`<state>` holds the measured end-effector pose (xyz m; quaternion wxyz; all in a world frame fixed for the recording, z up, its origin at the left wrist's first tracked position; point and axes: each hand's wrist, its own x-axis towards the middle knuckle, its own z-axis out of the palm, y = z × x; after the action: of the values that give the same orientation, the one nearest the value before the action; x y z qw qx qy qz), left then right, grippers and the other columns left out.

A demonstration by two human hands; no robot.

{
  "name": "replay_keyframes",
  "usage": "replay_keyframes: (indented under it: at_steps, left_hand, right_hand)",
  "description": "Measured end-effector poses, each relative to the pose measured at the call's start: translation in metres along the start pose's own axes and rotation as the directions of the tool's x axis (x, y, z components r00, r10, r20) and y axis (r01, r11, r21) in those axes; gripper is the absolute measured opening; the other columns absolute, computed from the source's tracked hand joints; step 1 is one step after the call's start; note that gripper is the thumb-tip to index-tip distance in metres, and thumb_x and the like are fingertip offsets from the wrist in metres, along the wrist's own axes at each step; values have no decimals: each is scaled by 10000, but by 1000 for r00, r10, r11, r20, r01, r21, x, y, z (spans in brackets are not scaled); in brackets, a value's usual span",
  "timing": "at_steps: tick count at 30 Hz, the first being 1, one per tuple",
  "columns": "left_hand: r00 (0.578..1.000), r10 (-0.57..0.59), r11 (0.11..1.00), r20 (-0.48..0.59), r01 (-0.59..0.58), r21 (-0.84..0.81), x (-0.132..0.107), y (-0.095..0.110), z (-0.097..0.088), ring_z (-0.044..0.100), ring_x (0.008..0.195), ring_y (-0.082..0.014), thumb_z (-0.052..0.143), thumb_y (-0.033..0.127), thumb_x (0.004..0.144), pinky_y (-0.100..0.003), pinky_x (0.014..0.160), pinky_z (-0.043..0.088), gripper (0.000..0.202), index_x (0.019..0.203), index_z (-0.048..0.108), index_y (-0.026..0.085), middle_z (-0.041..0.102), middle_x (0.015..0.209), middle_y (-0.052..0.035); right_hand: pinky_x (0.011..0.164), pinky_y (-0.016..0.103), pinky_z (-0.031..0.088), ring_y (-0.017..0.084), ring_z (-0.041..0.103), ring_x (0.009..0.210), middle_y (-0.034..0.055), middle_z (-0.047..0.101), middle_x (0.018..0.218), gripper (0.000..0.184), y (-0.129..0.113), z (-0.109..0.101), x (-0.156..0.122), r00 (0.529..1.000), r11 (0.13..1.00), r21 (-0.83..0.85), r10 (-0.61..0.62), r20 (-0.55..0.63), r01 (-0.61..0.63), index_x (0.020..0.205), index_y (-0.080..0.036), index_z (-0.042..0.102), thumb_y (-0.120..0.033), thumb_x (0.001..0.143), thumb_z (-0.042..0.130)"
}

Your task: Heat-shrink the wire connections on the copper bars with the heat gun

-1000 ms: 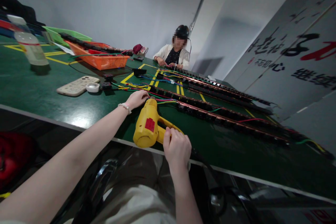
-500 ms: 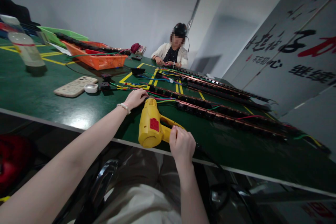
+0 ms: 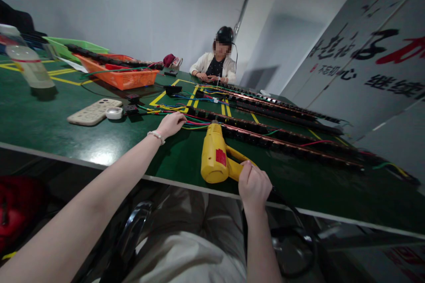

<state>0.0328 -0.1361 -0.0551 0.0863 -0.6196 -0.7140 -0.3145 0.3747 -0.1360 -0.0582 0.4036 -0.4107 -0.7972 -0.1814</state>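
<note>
My right hand (image 3: 255, 185) is closed round the handle of a yellow heat gun (image 3: 215, 154) with a red label. Its nozzle points away from me, at the near end of a long black and copper strip (image 3: 288, 147). My left hand (image 3: 171, 124), with a bracelet at the wrist, pinches the bundle of coloured wires (image 3: 199, 123) that runs out of that strip. To the left, the wires lead to small black connectors (image 3: 132, 110) on the green table.
A phone (image 3: 94, 112) and a white earbud case (image 3: 114, 113) lie left of the connectors. Farther back are an orange basket (image 3: 124, 80), a green basket (image 3: 83, 46) and a bottle (image 3: 28, 64). More strips (image 3: 282, 117) lie beyond mine. A person (image 3: 215, 64) sits across the table.
The heat gun in my right hand has moved to the right, from beside my left fingers to the strip's end. My left hand stays on the wires.
</note>
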Motion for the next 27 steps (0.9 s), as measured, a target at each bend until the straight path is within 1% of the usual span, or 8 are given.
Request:
replay_keyframes:
  at_steps: [5, 10, 13, 16, 19, 23, 27]
  left_hand:
    - [1000, 11, 1000, -1, -11, -3, 1, -1, 2, 610, 885, -190, 458, 288, 855, -297, 814, 467, 250, 913, 679, 186, 664, 976, -58]
    - [1000, -1, 1000, 7, 1, -3, 2, -2, 2, 614, 881, -192, 466, 267, 844, -302, 815, 472, 236, 911, 676, 182, 664, 971, -62]
    - [1000, 2, 1000, 1, -2, 0, 2, -2, 2, 612, 881, -183, 462, 264, 843, -293, 820, 473, 242, 923, 676, 185, 662, 974, -61]
    - [1000, 0, 1000, -10, 0, 5, 2, -2, 3, 610, 881, -185, 460, 271, 848, -296, 823, 472, 241, 918, 674, 183, 661, 971, -64]
    - [1000, 3, 1000, -13, -3, 12, 2, -1, 3, 609, 888, -191, 458, 272, 853, -302, 820, 472, 236, 911, 668, 180, 659, 964, -67]
    - [1000, 16, 1000, -14, -15, 20, 1, 2, 1, 608, 894, -193, 449, 273, 857, -303, 823, 471, 240, 909, 665, 181, 657, 967, -68]
    - [1000, 0, 999, 4, -1, 33, 0, 5, -2, 607, 896, -190, 433, 270, 859, -291, 818, 467, 259, 928, 668, 185, 655, 974, -66]
  right_hand:
    - [590, 292, 320, 136, 559, 560, 72, 682, 652, 465, 9, -2, -2, 1000, 999, -48, 15, -15, -15, 694, -131, 685, -225, 953, 311]
    - [639, 270, 338, 129, 570, 606, 62, 685, 688, 462, 5, -3, -4, 1000, 997, -71, -8, -12, 7, 702, -131, 665, -226, 959, 293]
    - [645, 275, 322, 135, 570, 628, 51, 663, 669, 441, -4, -6, -6, 1000, 997, -81, -6, 0, 6, 692, -145, 634, -264, 963, 307]
    - [643, 284, 297, 141, 551, 630, 31, 620, 625, 428, -17, -9, -8, 999, 997, -76, -10, 38, 13, 651, -171, 578, -336, 962, 333]
    - [659, 285, 289, 145, 543, 650, 18, 606, 634, 408, -31, -8, -7, 997, 998, -50, -23, 78, 27, 672, -183, 560, -390, 954, 349]
    - [667, 291, 281, 152, 535, 657, 18, 599, 644, 417, -49, -4, -5, 994, 999, -7, -36, 106, 37, 682, -187, 547, -401, 959, 321]
    - [672, 294, 276, 156, 530, 662, 21, 593, 651, 404, -68, -1, -3, 990, 997, 42, -65, 121, 60, 688, -186, 542, -390, 959, 322]
